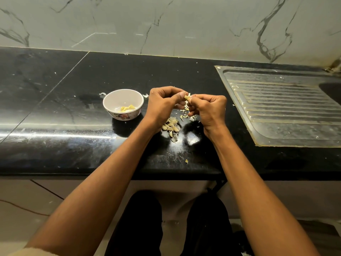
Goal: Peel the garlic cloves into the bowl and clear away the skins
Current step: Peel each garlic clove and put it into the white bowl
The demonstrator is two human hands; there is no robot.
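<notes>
While a few peeled cloves lie in the bowl on the table, the left hand and right hand pinch one clove between them, mid-peel. An unpeeled pile near the wrists and loose skins remain, so most work is probably left.

You face a glossy black counter backed by a white marble wall with dark veins. A steel drainboard sits at your right. Pale floor tiles lie below, crossed by a thin cable.
</notes>
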